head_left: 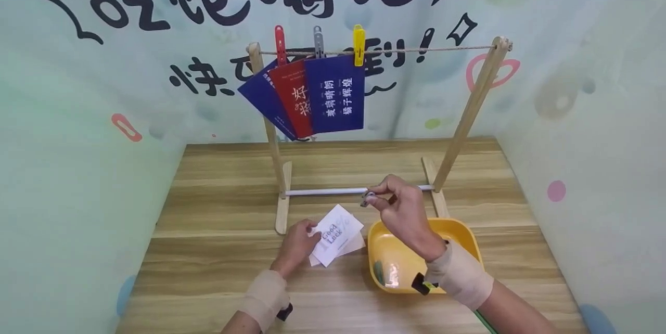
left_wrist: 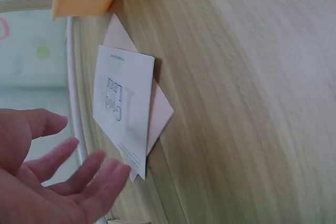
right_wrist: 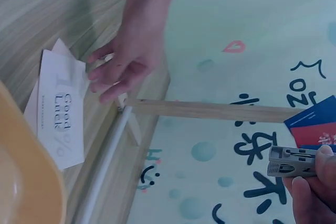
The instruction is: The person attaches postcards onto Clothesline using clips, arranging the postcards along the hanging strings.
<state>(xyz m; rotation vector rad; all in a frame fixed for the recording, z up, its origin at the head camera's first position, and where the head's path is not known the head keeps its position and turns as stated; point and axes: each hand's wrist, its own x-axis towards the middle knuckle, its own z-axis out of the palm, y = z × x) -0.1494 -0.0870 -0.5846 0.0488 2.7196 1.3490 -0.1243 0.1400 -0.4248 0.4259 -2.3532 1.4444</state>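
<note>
The white card (head_left: pixel 337 235), atop a pinkish card (head_left: pixel 355 244) on the table (head_left: pixel 208 261), appears light, stiff and best held edgewise; the left hand (head_left: pixel 297 244) sits alongside, fingers loosely spread, while the right hand (head_left: pixel 407 212) pinches a grey clothespin (right_wrist: pixel 292 162).

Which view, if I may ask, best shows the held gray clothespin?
The right wrist view: the gray clothespin appears large and mostly uncovered in the right hand. The head view shows it small, partly covered; the left wrist view misses it.

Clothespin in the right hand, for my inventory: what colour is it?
Grey; the clothespin shows best in the right wrist view.
</note>
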